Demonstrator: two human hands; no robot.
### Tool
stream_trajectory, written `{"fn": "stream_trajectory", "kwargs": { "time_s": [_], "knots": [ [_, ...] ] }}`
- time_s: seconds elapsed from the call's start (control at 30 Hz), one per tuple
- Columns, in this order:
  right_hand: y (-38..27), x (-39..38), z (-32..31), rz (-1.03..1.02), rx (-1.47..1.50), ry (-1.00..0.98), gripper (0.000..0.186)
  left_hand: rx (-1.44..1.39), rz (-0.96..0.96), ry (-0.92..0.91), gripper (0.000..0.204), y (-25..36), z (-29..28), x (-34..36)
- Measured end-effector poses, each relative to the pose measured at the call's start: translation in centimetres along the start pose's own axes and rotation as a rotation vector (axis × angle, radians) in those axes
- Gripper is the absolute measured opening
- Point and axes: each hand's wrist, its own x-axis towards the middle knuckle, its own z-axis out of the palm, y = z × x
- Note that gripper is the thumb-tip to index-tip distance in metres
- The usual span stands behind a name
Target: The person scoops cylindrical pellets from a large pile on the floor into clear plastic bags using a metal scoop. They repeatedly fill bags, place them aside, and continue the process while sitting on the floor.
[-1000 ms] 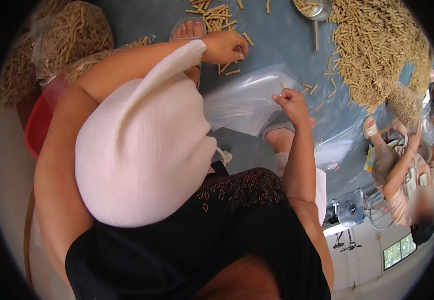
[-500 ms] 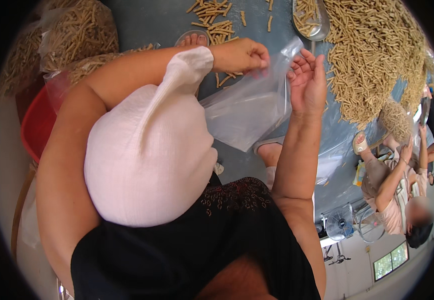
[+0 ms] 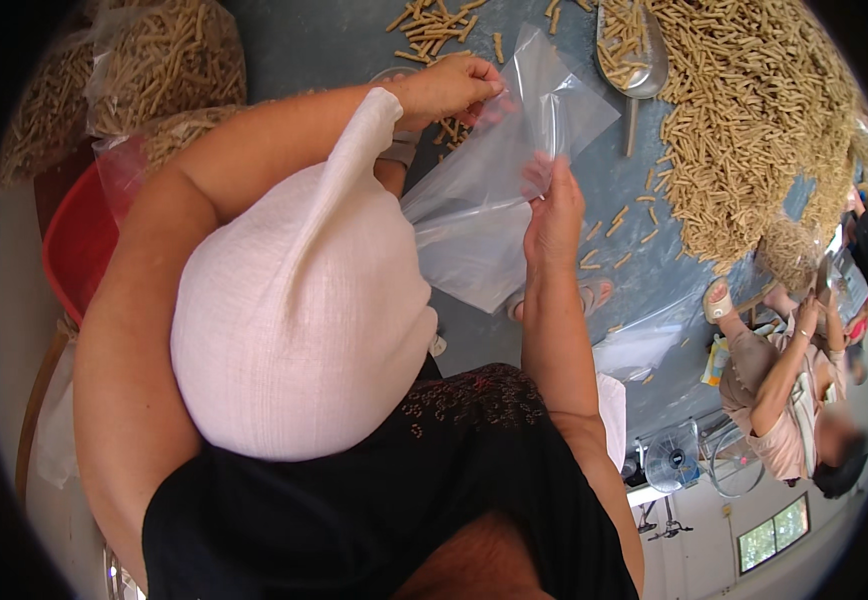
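A clear plastic bag (image 3: pixel 479 250) hangs slack in front of me, held by both hands. At its upper left edge, the fingers of my left hand (image 3: pixel 454 88) are pinched on the film. My right hand (image 3: pixel 556 215) grips the bag's right side, thumb in front and the other fingers seen through the plastic. The bag looks empty, and its top corner stands up between and beyond my hands. Right of it, a metal scoop (image 3: pixel 644 75) holding some short tan sticks lies at the edge of a large pile of the same sticks (image 3: pixel 754 130).
Filled clear bags (image 3: pixel 164 65) stand at the far left above a red tub (image 3: pixel 74 245). Bulging white cloth (image 3: pixel 294 320) hides much between my arms. Loose sticks (image 3: pixel 619 220) lie on the blue-grey floor. At right, a person (image 3: pixel 779 375) sits near a fan (image 3: pixel 672 455).
My right hand has gone from open beside the bag to gripping its side, moving left and nearer. My left hand has shifted slightly left and farther away, and the bag's top has spread wider.
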Motion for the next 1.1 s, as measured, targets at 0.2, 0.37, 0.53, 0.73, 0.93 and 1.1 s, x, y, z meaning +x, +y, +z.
{"fn": "stream_trajectory", "kwargs": {
  "time_s": [0.2, 0.37, 0.53, 0.73, 0.93, 1.1],
  "knots": [
    [-2.2, 1.6, -0.2, -0.234, -0.191, 0.176, 0.014, 0.038, 0.040, 0.088, 0.015, 0.3, 0.4, -0.1],
    [-4.2, 2.9, -0.8, -0.158, -0.123, 0.185, 0.012, 0.478, 0.353, 0.442, 0.019, 0.5, 1.4, -0.6],
    [-5.3, 3.6, 1.1, -0.080, 0.032, 0.071, 0.024, 0.287, 0.246, 0.025, 0.027, 2.7, 3.9, -2.0],
    [-6.3, 2.2, 6.4, 0.000, 0.132, 0.020, 0.034, 0.279, 0.168, -0.119, 0.019, 2.5, 3.9, -2.0],
    [-4.3, 5.6, 1.7, -0.165, -0.055, 0.203, 0.031, -0.628, 0.082, 0.119, 0.011, 5.5, 0.7, -1.7],
    [-3.3, 7.2, -2.6, -0.193, -0.206, 0.396, 0.026, -0.618, 0.138, 0.043, 0.003, 7.2, -2.7, -1.5]
  ]
}}
